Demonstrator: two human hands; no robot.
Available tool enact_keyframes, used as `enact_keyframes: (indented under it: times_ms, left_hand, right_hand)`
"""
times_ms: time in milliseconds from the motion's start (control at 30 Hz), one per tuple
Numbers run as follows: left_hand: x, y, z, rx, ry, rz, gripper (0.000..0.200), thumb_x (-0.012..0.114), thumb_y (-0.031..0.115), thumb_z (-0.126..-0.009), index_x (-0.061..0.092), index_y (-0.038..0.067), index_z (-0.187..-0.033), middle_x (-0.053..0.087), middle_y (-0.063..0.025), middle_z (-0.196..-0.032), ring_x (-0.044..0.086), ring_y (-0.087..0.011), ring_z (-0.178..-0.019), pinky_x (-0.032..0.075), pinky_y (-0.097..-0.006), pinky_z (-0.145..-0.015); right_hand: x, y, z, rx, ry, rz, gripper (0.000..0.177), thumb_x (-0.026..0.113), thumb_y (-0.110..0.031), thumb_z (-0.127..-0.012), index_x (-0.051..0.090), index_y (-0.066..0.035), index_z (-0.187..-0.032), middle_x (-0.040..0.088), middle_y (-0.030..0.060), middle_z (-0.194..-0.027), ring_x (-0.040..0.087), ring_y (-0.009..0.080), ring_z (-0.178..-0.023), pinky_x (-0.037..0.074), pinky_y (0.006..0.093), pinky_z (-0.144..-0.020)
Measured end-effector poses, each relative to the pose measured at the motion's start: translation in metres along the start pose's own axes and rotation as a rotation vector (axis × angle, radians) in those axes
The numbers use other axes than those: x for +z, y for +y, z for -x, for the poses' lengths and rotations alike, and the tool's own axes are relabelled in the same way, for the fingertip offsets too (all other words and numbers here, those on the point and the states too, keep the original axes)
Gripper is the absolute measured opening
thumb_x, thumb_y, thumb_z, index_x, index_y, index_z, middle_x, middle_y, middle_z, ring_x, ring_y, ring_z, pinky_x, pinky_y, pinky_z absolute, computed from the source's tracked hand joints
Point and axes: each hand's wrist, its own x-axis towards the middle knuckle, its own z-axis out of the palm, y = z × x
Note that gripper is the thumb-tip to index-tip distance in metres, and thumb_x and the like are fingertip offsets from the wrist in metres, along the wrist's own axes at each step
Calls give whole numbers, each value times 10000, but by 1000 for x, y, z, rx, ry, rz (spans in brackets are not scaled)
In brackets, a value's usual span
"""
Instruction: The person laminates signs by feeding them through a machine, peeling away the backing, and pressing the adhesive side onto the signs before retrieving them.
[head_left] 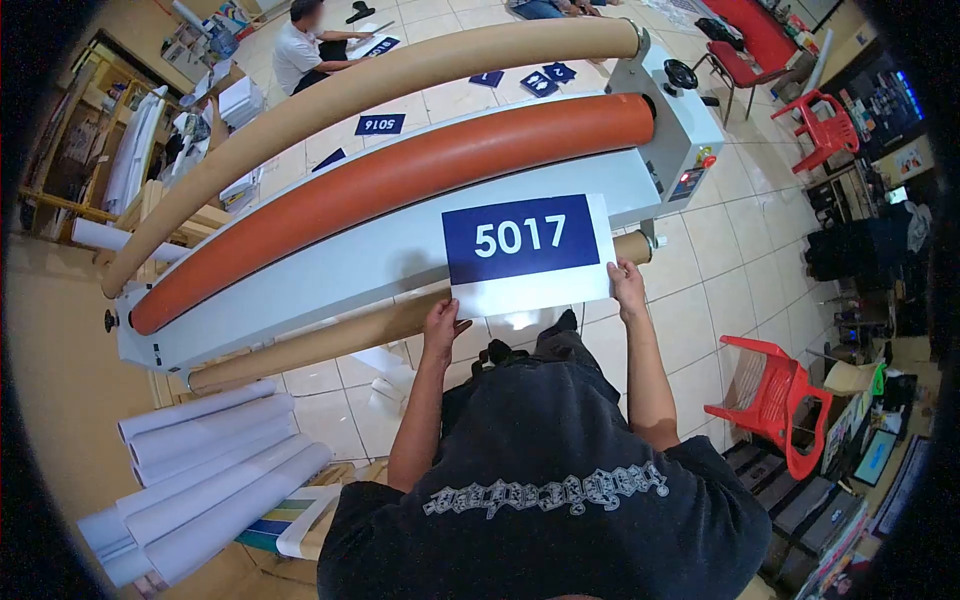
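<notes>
A white sheet with a dark blue panel reading 5017 is held up in front of the machine, nearly level. My left hand pinches its lower left corner. At its lower right edge, my right hand grips the same sheet. Behind the sheet, a long orange roller runs across a pale grey laminating machine. A brown roll lies above that roller, and another brown roll sits low on the near side, partly hidden by the sheet.
Large white paper rolls lie at the lower left. Red plastic chairs stand at the right. Beyond the machine, blue number signs lie on the tiled floor, and a person in white sits there.
</notes>
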Motion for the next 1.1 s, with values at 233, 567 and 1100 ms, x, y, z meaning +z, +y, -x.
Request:
enact_keyframes:
  times_ms: [233, 567, 1100]
  left_hand:
    - [5, 3, -11, 58, -38, -112, 221, 532, 230, -962, 564, 51, -1088, 647, -46, -976, 635, -137, -859, 552, -333, -785]
    - [7, -6, -21, 166, 62, -282, 314, 553, 180, -935, 535, -32, -1166, 641, -85, -1051, 621, -164, -933, 501, -291, -829]
    - [203, 182, 56, 1226, -481, -1163, 344, 683, 124, -792, 592, 66, -1119, 627, -147, -1104, 564, -320, -1114, 338, -492, -1054]
  right_hand:
    - [-5, 9, -5, 12, -20, 28, 299, 595, -205, -918, 576, -23, -1154, 648, 55, -985, 621, 122, -826, 496, 252, -707]
    - [-24, -5, 26, 69, -94, -114, 280, 556, -209, -940, 592, -24, -1147, 658, 26, -966, 604, 111, -866, 469, 272, -792]
    - [-66, -120, 159, -481, -5, 273, 182, 636, -102, -863, 638, -10, -1019, 666, 60, -874, 621, 147, -813, 486, 269, -702]
